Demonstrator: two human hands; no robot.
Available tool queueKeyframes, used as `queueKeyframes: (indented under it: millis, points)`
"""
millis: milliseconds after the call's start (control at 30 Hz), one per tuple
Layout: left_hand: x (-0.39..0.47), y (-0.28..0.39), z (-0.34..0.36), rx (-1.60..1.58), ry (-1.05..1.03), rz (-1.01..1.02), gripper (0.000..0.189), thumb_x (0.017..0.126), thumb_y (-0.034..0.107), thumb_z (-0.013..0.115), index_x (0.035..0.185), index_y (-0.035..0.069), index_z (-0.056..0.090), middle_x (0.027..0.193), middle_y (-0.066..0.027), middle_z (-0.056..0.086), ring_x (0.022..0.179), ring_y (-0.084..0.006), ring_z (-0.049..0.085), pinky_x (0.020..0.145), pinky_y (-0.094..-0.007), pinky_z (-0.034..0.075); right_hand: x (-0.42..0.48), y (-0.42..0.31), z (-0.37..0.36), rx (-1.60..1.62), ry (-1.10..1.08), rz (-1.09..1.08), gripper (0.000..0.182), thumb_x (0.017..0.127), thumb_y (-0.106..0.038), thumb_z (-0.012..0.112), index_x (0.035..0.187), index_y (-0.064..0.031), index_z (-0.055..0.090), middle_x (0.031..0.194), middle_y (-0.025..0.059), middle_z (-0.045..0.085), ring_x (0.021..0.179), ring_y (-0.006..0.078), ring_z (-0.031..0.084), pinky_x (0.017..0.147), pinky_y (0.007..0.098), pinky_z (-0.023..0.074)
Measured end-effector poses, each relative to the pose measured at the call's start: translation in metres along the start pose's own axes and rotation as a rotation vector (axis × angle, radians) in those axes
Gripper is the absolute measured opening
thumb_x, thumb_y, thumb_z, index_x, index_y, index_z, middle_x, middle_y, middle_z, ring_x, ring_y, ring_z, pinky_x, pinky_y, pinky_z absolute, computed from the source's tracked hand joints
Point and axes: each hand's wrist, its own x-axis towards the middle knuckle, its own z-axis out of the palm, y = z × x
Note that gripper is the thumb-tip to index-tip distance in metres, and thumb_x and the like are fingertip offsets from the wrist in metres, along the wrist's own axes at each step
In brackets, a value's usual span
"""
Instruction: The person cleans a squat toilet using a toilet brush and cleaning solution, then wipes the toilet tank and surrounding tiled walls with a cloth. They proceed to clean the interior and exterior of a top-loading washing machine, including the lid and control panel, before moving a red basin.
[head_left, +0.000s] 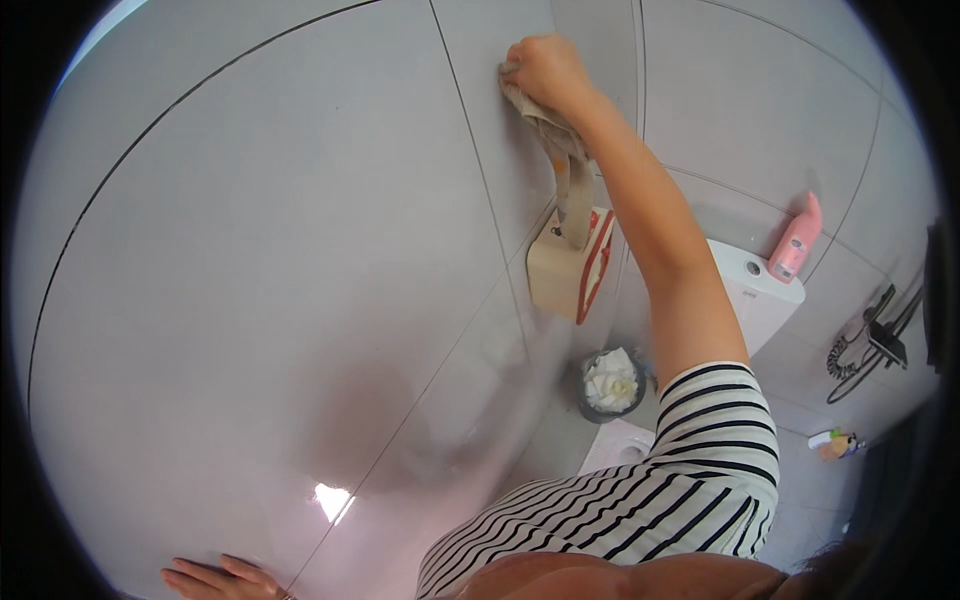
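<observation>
My right hand (550, 71) is closed around a damp-looking beige cloth (551, 127) and presses it to the grey tiled wall (300, 225), close to the corner. The cloth's loose ends hang down in front of a cream tissue box holder (559, 277) with a red edge, fixed low on the same wall. At the lower left my left hand (225, 579) rests against the wall with fingers extended and nothing in it. Its wrist is cut off by the frame's bottom edge.
A white toilet cistern (757, 300) carries a pink bottle (796, 240). Below stands a dark bin (595, 414) full of crumpled white paper, beside a white squat toilet (619, 446). A black shower fitting with a coiled hose (844, 360) and several bottles (836, 444) are at right.
</observation>
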Motion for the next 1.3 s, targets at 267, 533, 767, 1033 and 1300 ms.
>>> queueKeyframes:
  millis: [267,533,767,1033,1300]
  points:
    - [-0.001,0.002,0.002,0.028,0.022,0.062,0.053,0.096,0.030,0.023,0.135,-0.006,0.030,0.136,-0.0308,0.036,0.128,-0.0496,0.029,0.107,-0.0580,0.021,0.004,0.005,0.000,-0.047,0.045,-0.037,0.023,0.073,-0.020,0.068,0.092,-0.0068,0.068,0.095,0.0120,0.065,0.087,0.0341,0.060,0.076,0.0400,0.0488]
    - [-0.002,-0.007,-0.004,0.130,-0.010,0.249,0.047,0.098,0.029,0.019,0.129,-0.005,0.024,0.129,-0.0345,0.040,0.121,-0.0540,0.035,0.101,-0.0627,0.027,-0.003,0.009,0.007,0.113,0.171,-0.065,0.019,0.070,-0.018,0.068,0.083,-0.0048,0.067,0.085,0.0156,0.065,0.082,0.0346,0.061,0.073,0.0424,0.0484]
    - [0.009,0.013,-0.012,0.082,0.047,0.140,0.038,0.099,0.026,0.020,0.121,-0.003,0.028,0.125,-0.0359,0.043,0.117,-0.0552,0.038,0.098,-0.0641,0.029,-0.003,0.007,0.006,0.195,0.103,0.082,0.028,0.070,-0.022,0.072,0.088,-0.0018,0.067,0.088,0.0170,0.065,0.084,0.0349,0.061,0.074,0.0407,0.0485]
    - [0.008,-0.002,-0.010,0.157,0.054,0.258,0.032,0.099,0.024,0.021,0.117,-0.001,0.027,0.121,-0.0382,0.045,0.113,-0.0565,0.042,0.094,-0.0654,0.032,-0.011,-0.003,0.015,0.210,0.210,0.049,0.030,0.069,-0.025,0.073,0.087,-0.0008,0.067,0.083,0.0188,0.065,0.080,0.0352,0.062,0.070,0.0406,0.0487]
    - [0.009,-0.004,-0.013,0.167,0.072,0.257,0.036,0.099,0.025,0.023,0.121,-0.002,0.029,0.124,-0.0360,0.043,0.114,-0.0540,0.042,0.096,-0.0626,0.031,-0.011,-0.003,0.015,0.262,0.185,0.152,0.030,0.069,-0.027,0.074,0.084,-0.0016,0.068,0.079,0.0170,0.066,0.077,0.0333,0.062,0.069,0.0405,0.0487]
